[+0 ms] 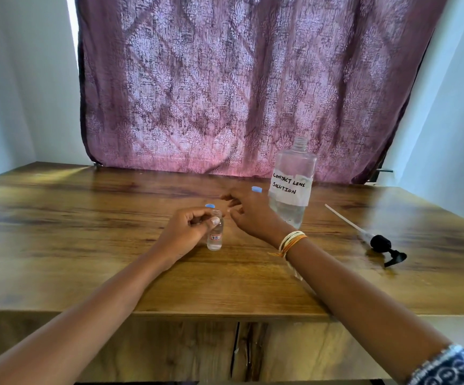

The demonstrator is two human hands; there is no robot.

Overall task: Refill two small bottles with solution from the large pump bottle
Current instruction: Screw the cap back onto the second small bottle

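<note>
Left hand (190,227) pinches small bottle (215,237); right hand (248,215) just beside.

"CONTACT LENS SOLUTION" is handwritten in black capitals on a white paper label stuck to the large clear plastic bottle (292,187). "7B" is written inside a red-bordered label on the small clear glass bottle (215,237).

Wood-grain table (86,245), backlit purple patterned curtain (239,87) at 12 o'clock, pale walls (17,93) at 9 and 3 o'clock
</note>
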